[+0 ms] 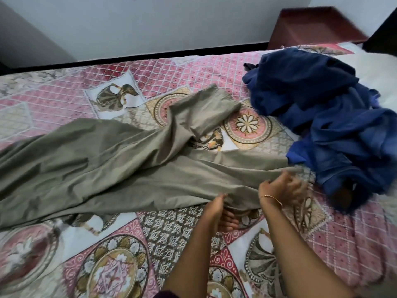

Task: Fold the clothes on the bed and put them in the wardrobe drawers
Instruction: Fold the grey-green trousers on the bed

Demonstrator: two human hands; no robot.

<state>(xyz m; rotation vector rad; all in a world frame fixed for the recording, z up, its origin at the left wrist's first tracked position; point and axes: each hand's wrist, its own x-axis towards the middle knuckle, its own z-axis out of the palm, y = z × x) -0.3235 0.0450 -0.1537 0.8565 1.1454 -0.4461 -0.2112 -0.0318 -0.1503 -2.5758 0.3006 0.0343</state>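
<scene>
While my left hand (217, 208) & right hand (283, 188) both pinch the olive trousers (120, 160) hem, legs lie crooked. Tugging unevenly prob drags in the blue pile (335, 117) at right.

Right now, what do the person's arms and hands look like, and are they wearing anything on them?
Both forearms are bare. The right hand has a thin gold-coloured bracelet at the wrist. The left hand shows no jewellery. A bit of dark maroon sleeve shows on the left arm at the picture's bottom edge. No gloves.
</scene>
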